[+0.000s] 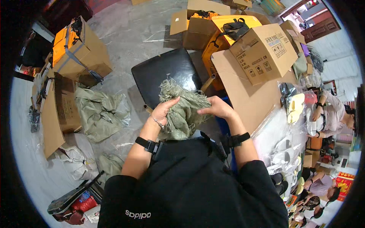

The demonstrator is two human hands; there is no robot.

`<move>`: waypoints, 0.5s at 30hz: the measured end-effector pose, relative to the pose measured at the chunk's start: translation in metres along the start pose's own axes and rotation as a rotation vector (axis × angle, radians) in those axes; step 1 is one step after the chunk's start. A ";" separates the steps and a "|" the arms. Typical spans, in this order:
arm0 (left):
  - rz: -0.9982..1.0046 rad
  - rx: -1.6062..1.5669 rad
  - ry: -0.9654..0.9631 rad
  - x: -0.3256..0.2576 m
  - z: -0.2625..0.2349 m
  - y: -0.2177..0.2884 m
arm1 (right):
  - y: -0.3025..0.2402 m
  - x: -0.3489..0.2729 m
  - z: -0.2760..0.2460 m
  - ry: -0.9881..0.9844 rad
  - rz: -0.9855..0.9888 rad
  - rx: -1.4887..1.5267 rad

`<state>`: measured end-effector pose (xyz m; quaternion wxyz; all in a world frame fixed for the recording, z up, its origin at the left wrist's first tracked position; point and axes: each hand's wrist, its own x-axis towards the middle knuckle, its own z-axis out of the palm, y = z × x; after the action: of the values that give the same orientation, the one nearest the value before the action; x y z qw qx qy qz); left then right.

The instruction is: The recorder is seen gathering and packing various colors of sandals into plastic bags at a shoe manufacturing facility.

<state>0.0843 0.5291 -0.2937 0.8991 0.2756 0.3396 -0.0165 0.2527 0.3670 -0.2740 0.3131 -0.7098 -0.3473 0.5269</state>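
We stand over a grey floor (125, 34) crowded with cardboard boxes (266, 51), one of them resting on a flat cardboard sheet (243, 95) to our right. A black padded seat (159, 72) sits straight ahead, and crumpled green sacks (100, 112) lie on the floor to our left. In front of our chest, just over the seat's near edge, we hold a bunched, frayed green woven sack (182, 112). Our left hand (163, 111) grips its left side, fingers curled into the cloth; our right hand (217, 108) pinches its right edge, fingers closed on it.
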 end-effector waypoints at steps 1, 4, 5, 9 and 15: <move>0.015 0.024 -0.016 0.007 0.006 0.000 | 0.002 0.004 -0.007 -0.004 0.002 0.003; -0.015 -0.156 -0.135 0.031 0.011 -0.002 | 0.009 0.014 -0.020 0.124 -0.181 0.626; -0.047 -0.250 -0.193 0.037 0.012 -0.003 | 0.010 0.014 -0.027 0.134 -0.133 0.876; 0.067 -0.057 0.044 0.033 0.051 -0.003 | 0.017 0.022 -0.043 0.138 -0.046 1.036; 0.112 -0.066 0.060 0.060 0.043 -0.023 | 0.020 0.021 -0.051 -0.241 -0.159 0.549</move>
<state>0.1514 0.4975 -0.3159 0.8967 0.2646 0.3508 0.0533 0.3097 0.3692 -0.2884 0.4898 -0.5018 -0.2809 0.6553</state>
